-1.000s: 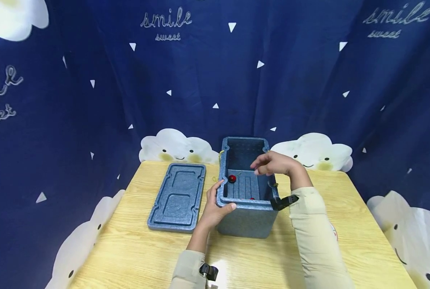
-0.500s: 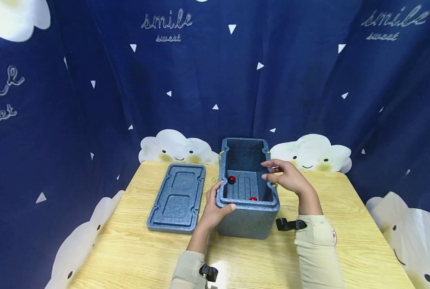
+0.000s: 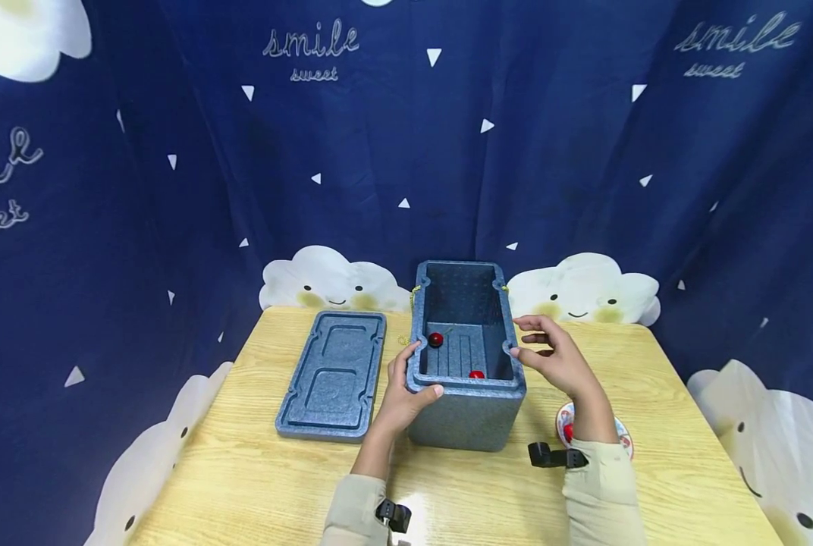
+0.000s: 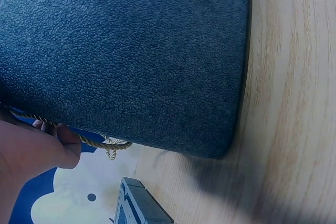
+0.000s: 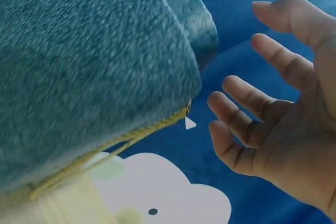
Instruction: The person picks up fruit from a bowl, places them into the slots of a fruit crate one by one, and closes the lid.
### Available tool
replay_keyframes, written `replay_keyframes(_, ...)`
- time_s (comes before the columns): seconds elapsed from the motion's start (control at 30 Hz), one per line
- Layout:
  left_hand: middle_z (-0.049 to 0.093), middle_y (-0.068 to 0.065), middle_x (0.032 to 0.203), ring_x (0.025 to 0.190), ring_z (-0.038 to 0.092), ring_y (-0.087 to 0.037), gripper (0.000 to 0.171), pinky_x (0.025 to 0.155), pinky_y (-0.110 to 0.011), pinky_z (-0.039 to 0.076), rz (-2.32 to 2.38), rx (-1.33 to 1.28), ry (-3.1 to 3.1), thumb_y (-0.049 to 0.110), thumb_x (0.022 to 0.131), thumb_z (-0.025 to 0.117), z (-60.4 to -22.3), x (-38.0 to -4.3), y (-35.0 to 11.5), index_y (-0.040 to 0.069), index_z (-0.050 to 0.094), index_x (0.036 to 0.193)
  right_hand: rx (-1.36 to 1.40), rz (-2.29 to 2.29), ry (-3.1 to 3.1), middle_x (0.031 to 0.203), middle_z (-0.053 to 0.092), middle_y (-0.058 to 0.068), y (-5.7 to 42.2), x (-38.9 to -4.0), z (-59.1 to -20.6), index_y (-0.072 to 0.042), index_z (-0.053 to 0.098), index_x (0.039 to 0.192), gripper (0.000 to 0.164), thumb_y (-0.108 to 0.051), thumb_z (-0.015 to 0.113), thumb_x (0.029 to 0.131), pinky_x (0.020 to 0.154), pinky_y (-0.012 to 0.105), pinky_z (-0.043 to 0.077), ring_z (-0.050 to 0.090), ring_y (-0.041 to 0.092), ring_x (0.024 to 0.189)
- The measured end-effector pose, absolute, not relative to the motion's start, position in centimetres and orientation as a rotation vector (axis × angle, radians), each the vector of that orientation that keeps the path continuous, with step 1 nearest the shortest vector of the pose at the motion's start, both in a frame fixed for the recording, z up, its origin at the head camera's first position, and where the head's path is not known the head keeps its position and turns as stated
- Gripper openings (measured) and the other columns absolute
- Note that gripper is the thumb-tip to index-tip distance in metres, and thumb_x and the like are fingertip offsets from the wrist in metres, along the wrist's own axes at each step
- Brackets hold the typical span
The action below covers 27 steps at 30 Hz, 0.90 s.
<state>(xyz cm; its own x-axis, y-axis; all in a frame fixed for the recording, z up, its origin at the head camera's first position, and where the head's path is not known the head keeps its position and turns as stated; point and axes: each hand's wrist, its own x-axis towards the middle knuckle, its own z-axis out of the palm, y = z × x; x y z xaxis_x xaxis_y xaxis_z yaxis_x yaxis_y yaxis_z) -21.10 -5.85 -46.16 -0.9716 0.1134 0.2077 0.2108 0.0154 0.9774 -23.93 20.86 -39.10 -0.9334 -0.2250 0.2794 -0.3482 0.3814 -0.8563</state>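
A blue-grey foam box (image 3: pixel 466 418) stands uncovered on the table. My left hand (image 3: pixel 397 398) holds its near left corner, thumb on the front wall and fingers at the left rim. In the left wrist view the fingers (image 4: pixel 65 148) lie by a twisted cord (image 4: pixel 89 141) on the box's side. Inside the box lie a dark red cherry (image 3: pixel 435 340) with a thin stem and a brighter red round fruit (image 3: pixel 476 374), its kind unclear. Just right of the right rim my right hand (image 3: pixel 562 364) is held with fingers spread and loosely bent, holding nothing.
The box's lid (image 3: pixel 333 375) lies flat on the table (image 3: pixel 243 478), left of the box. Under the right forearm, partly hidden, sits a patterned plate (image 3: pixel 562 418) with a red item (image 3: pixel 568 431). A dark blue curtain (image 3: pixel 406 136) hangs behind the table.
My right hand has moved from above the box out past its right rim and toward me, its fingers spreading. The plate and the red fruit near the front wall now show more. The left hand stays put.
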Motion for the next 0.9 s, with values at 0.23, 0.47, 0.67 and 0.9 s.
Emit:
replay_keyframes(0.23,0.022,-0.020,0.137,0.123,0.030,-0.036,0.081,0.099,-0.047,0.025,-2.138,-0.346,-2.190,0.010,0.073,0.073,-46.3,-21.1,-5.9,0.010,0.032,0.143,0.492,1.564,-2.522,0.123,0.046,0.019,22.5,-23.7,-41.7,-0.003,0.049,0.127,0.047,-0.008,0.067,0.084,0.075,0.042,0.047,0.048,0.042,0.107)
replay_keyframes(0.47,0.023,-0.020,0.136,0.122,0.030,-0.036,0.081,0.099,-0.047,0.025,-2.124,-0.361,-2.180,0.009,0.072,0.074,-46.3,-21.2,-5.9,0.010,0.033,0.142,0.434,1.585,-2.534,0.125,0.045,0.019,23.3,-22.6,-42.8,-0.004,0.048,0.128,0.047,-0.007,0.067,0.085,0.074,0.035,0.048,0.049,0.040,0.108)
replay_keyframes(0.67,0.023,-0.019,0.137,0.123,0.030,-0.035,0.081,0.099,-0.048,0.025,-2.110,-0.366,-2.192,0.010,0.073,0.073,-46.3,-21.3,-6.0,0.011,0.032,0.143,0.349,1.556,-2.570,0.126,0.046,0.017,24.4,-21.8,-43.8,-0.004,0.047,0.129,0.048,-0.011,0.066,0.086,0.075,0.039,0.048,0.048,0.039,0.109)
replay_keyframes(0.9,0.023,-0.020,0.137,0.123,0.030,-0.035,0.080,0.099,-0.047,0.025,-2.111,-0.361,-2.194,0.010,0.073,0.074,-46.4,-21.3,-6.0,0.011,0.033,0.142,0.256,1.552,-2.596,0.127,0.045,0.016,26.1,-20.8,-44.7,-0.004,0.048,0.127,0.045,-0.016,0.065,0.087,0.075,0.034,0.048,0.047,0.038,0.109)
